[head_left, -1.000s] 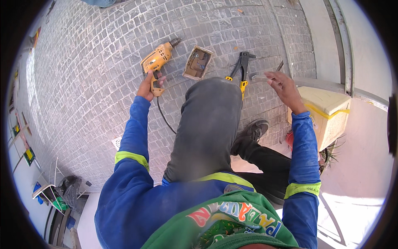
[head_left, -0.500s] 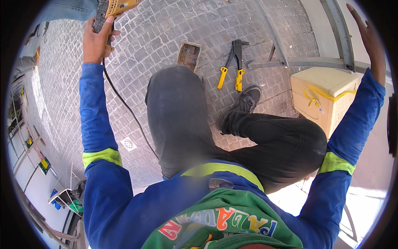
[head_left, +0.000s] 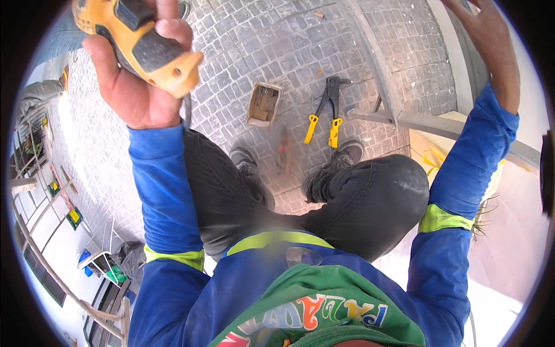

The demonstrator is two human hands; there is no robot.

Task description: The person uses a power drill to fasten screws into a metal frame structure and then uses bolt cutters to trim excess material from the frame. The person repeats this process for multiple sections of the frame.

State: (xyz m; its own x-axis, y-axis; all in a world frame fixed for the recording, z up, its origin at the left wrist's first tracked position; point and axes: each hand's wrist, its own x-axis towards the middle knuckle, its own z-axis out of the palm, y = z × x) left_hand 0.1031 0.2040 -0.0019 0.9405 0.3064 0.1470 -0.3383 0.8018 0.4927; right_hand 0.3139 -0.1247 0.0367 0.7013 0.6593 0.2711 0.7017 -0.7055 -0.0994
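Note:
My left hand (head_left: 130,87) is closed around a corded yellow and black power tool (head_left: 153,49), raised at the upper left. Its front end is cut off by the picture's edge. At the upper right my right hand (head_left: 488,37) reaches up beside a grey metal frame (head_left: 428,124), its fingers apart and partly cut off. Whether it touches the frame I cannot tell. On the paving ahead lies a hand riveter (head_left: 332,95) with yellow grips, its handles spread. Left of it sits a small open carton (head_left: 265,105) with small pieces inside. Red-handled pliers (head_left: 282,151) rest between my shoes.
A cream block-like box (head_left: 422,144) with a yellow strap stands behind the frame at the right. Another person's leg in denim (head_left: 60,43) shows at the upper left, partly behind the tool. White metal railings (head_left: 34,237) and a dark bag (head_left: 128,254) are at the far left.
My left hand has brought the power tool closer and turned it. My left knee has swung left, uncovering my shoe and the pliers. My right hand has shifted up and left.

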